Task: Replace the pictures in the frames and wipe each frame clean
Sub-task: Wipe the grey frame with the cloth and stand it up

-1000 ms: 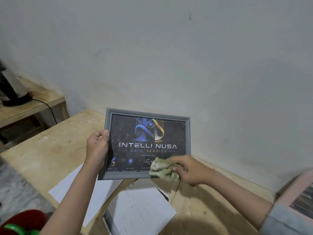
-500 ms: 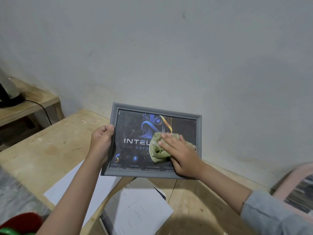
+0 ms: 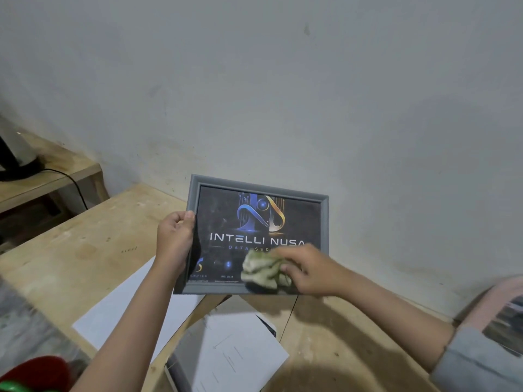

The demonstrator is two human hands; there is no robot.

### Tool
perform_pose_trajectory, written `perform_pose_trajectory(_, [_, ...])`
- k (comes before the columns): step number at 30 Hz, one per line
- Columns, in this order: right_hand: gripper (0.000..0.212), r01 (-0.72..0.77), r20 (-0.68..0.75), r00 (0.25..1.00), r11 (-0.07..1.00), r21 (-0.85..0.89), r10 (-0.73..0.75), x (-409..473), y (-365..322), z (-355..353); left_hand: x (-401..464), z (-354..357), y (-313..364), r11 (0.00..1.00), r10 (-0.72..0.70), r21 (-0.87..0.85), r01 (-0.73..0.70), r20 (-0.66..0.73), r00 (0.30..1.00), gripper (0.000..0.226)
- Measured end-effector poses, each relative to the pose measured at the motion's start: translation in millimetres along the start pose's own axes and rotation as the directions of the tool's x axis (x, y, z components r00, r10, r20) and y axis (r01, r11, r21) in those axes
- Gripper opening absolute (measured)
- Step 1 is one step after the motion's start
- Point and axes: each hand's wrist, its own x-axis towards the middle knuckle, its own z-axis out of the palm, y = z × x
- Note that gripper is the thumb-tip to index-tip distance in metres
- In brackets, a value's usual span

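Observation:
A grey picture frame [image 3: 259, 188] holds a dark picture with a blue and gold logo and the words INTELLI NUSA. I hold it tilted up above the wooden table [image 3: 70, 250]. My left hand [image 3: 175, 240] grips the frame's left edge, thumb on the front. My right hand [image 3: 307, 268] presses a crumpled green cloth [image 3: 261, 271] against the glass at the lower right corner of the frame. The cloth covers part of the picture's bottom row of small icons.
White paper sheets [image 3: 119, 312] lie on the table under the frame, one on a second frame [image 3: 175, 372] at the near edge. A pink-edged object [image 3: 498, 304] sits far right, a red bowl [image 3: 36, 372] bottom left, a black stand with cable [image 3: 17, 162] on a side shelf.
My right hand slid the cloth from the middle of the glass down to the lower right corner. The frame stayed in my left hand, shifting slightly.

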Motion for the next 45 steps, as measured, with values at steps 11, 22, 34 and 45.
perform_pose_trajectory(11, [0.065,0.187,-0.153,0.934,0.808,-0.559,-0.322,53.6,35.6,-15.7,-19.0,21.5,10.1,0.997,0.042,-0.067,-0.032,0.149,0.988,0.020])
perform_pose_trajectory(22, [0.069,0.261,-0.044,0.955,0.904,-0.339,-0.293,-8.4,30.2,54.9,-14.8,21.8,3.4,0.997,-0.022,-0.067,0.027,0.072,0.997,0.025])
perform_pose_trajectory(34, [0.042,0.000,-0.150,0.989,1.000,-0.001,-0.001,13.9,-10.3,-21.8,-16.6,21.9,2.1,1.000,-0.004,-0.009,0.004,0.081,0.997,0.023])
perform_pose_trajectory(45, [0.074,0.187,-0.122,0.949,0.833,-0.520,-0.289,20.3,18.9,13.5,-23.0,27.1,8.4,0.995,-0.001,-0.096,0.008,0.078,0.997,0.024])
